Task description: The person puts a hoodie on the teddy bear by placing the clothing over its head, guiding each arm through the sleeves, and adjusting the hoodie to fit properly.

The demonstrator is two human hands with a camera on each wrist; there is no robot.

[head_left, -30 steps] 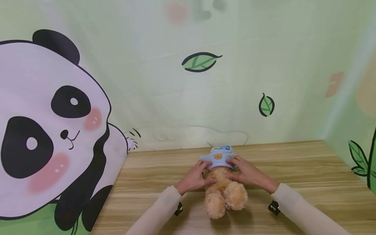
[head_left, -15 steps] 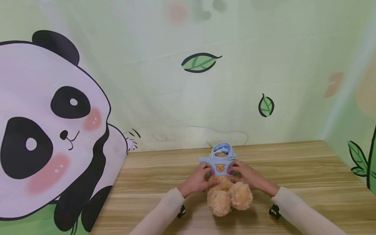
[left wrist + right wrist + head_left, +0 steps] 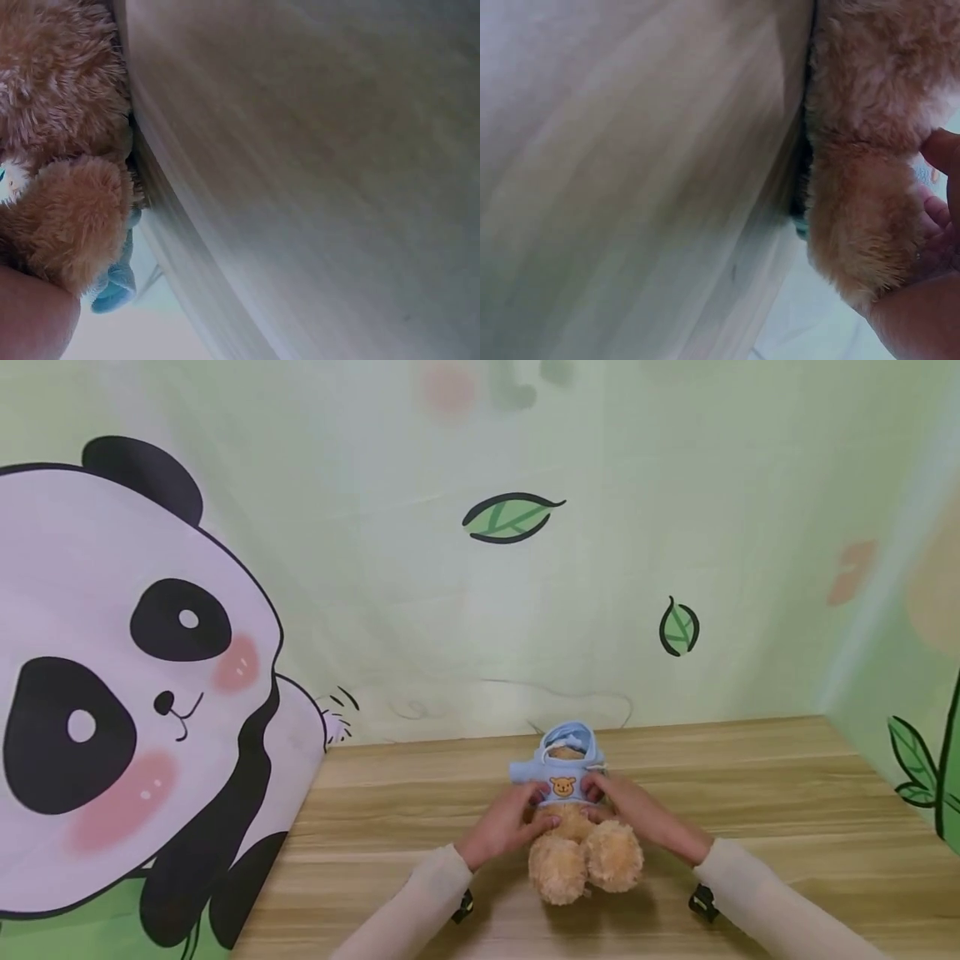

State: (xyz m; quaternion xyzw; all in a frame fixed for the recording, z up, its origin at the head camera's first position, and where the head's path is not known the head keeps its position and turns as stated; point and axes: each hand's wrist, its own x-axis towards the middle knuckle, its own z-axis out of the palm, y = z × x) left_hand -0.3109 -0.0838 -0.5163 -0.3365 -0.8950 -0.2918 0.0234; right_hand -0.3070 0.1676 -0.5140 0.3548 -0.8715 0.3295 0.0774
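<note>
A fluffy tan stuffed toy [image 3: 572,828] lies on the surface [image 3: 390,835], near its far edge, with its two round feet [image 3: 558,870] pointing toward the person. It wears a light blue hoodie [image 3: 564,768] with a small bear-face patch [image 3: 562,787] on the front; the hood stands as a loop at the far end, with some tan plush showing inside it. One hoodie sleeve [image 3: 525,770] sticks out toward the person's left.

The left hand [image 3: 506,822] grasps the toy from one side, fingers curled against the hoodie and thumb on the plush below the hem. The right hand [image 3: 630,810] grasps it from the other side in much the same way, so the patch sits between the two hands. In both wrist views the plush rests close against the wood grain.

Pale long sleeves [image 3: 761,893] cover the person's forearms, and a small black device [image 3: 702,903] shows at each wrist. Behind the surface hangs a pale green backdrop [image 3: 405,602] printed with a large panda [image 3: 202,735] on the left and two leaves [image 3: 513,518].
</note>
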